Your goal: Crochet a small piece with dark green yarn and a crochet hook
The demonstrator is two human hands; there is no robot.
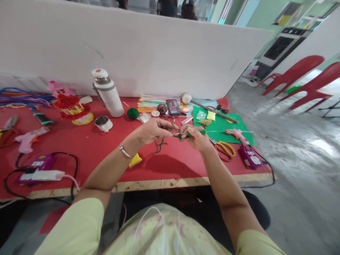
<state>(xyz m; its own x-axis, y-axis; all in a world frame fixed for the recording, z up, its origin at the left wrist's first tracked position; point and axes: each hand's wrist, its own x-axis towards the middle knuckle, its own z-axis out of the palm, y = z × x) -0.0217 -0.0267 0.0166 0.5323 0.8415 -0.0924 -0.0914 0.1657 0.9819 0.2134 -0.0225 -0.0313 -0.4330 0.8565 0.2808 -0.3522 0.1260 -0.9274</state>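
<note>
My left hand point(156, 130) is closed on a strand of dark green yarn point(159, 145), with a loose tail hanging below it over the red tabletop. Close against its fingertips, my right hand point(198, 139) pinches a thin crochet hook point(204, 132) with a green grip. The metal tip points left into the small green yarn work between the hands, where fingers partly hide the stitches. A ball of green yarn point(132, 113) lies beyond my left hand. Red- and yellow-handled scissors point(225, 150) lie right of my right hand.
A white flask point(110, 94) and a steel cup point(103, 124) stand at the back left. Pink glue guns point(31, 139) lie at both sides, near purple power sockets point(249, 157) with cables. A green sheet point(243, 122) carries small packets. A white partition point(148, 53) rises behind.
</note>
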